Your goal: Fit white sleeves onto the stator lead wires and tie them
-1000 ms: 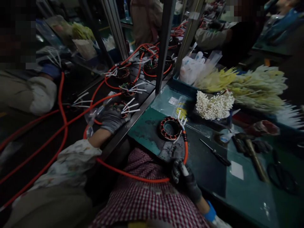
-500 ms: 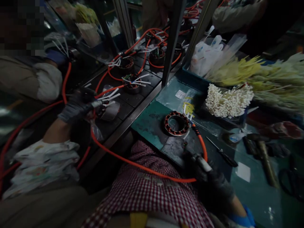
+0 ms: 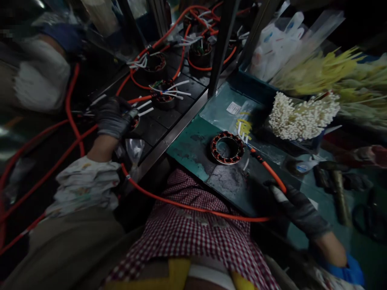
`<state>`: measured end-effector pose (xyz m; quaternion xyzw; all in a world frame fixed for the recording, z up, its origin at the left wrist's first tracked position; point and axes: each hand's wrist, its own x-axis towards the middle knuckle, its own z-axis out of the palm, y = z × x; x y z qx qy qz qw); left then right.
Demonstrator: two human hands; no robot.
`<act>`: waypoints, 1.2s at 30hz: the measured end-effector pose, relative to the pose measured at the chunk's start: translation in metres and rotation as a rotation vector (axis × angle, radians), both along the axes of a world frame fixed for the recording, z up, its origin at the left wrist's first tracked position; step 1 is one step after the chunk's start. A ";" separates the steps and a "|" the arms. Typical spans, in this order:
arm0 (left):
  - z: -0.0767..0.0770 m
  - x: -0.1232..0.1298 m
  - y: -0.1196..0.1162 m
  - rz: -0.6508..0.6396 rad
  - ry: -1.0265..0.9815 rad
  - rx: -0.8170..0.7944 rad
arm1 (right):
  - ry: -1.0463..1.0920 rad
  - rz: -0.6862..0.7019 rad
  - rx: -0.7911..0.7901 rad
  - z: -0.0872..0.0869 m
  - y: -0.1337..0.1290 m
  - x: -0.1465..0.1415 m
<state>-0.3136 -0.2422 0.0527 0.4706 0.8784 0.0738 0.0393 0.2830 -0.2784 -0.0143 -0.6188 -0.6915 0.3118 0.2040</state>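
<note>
My left hand, in a dark grey glove, is curled at a motor stator on the dark slatted line; white-sleeved leads stick out past the fingers. Much of that stator is hidden by the hand. At the right, my gloved right hand closes around an orange cable. This cable runs to another stator, a ring with orange-and-black windings lying flat on the green work mat. Another stretch of orange cable hangs across my lap between both hands.
More stators with looped orange cables stand along the line. A metal post rises beside it. On the right are a bin with white-tipped sticks, yellow sleeving and a hammer. A co-worker's gloved hand is at upper left.
My left hand has shifted up and right with the leads, over the line. My right hand has moved right and slightly up, drawing the stator's cable straighter. The view has tilted down slightly.
</note>
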 end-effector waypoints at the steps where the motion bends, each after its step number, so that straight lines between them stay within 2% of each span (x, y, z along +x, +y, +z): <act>1: 0.004 0.011 0.007 0.023 0.014 -0.068 | -0.001 -0.002 -0.001 0.000 -0.003 -0.002; 4: 0.018 0.036 0.018 -0.006 0.116 -0.206 | -0.012 -0.010 0.034 -0.003 -0.017 -0.007; 6: 0.027 0.046 0.019 -0.026 0.197 -0.258 | -0.057 -0.020 0.135 -0.003 -0.025 -0.015; 8: 0.033 0.057 0.018 -0.110 0.249 -0.223 | -0.117 -0.022 0.292 0.000 -0.030 -0.028; 9: 0.034 0.065 0.018 -0.208 0.254 -0.167 | -0.136 -0.010 0.375 0.003 -0.030 -0.037; 11: 0.026 0.089 0.021 -0.555 0.210 -0.038 | -0.154 0.026 0.507 0.010 -0.026 -0.056; 13: 0.007 0.122 0.029 -1.069 0.106 -0.044 | -0.162 0.051 0.576 0.015 -0.018 -0.073; 14: -0.006 0.139 0.034 -1.273 0.067 -0.062 | -0.166 0.056 0.594 0.016 -0.013 -0.078; 15: -0.020 0.155 0.039 -1.416 0.058 -0.070 | -0.166 0.052 0.605 0.016 -0.009 -0.082; 17: -0.044 0.182 0.044 -1.559 0.089 -0.084 | -0.148 0.035 0.614 0.014 -0.003 -0.084; 18: -0.052 0.191 0.045 -1.588 0.110 -0.078 | -0.126 0.034 0.618 0.012 -0.001 -0.083; 20: -0.059 0.205 0.040 -1.616 0.127 -0.020 | -0.072 0.047 0.628 0.006 0.002 -0.079; 23: -0.052 0.215 0.033 -1.649 0.069 0.134 | 0.018 0.102 0.625 -0.005 0.007 -0.079; 26: -0.044 0.224 0.048 -1.448 -0.080 0.230 | 0.064 0.156 0.609 -0.019 0.017 -0.084; 28: -0.046 0.229 0.069 -1.318 -0.287 0.177 | 0.064 0.171 0.600 -0.030 0.025 -0.087; 32: -0.062 0.232 0.099 -1.322 -0.796 -0.032 | -0.007 0.146 0.698 -0.046 0.026 -0.081; 34: -0.067 0.231 0.101 -1.286 -0.892 -0.031 | -0.071 0.154 0.808 -0.048 0.013 -0.076; 36: -0.070 0.229 0.098 -1.255 -0.904 -0.026 | -0.177 0.163 0.851 -0.049 -0.004 -0.074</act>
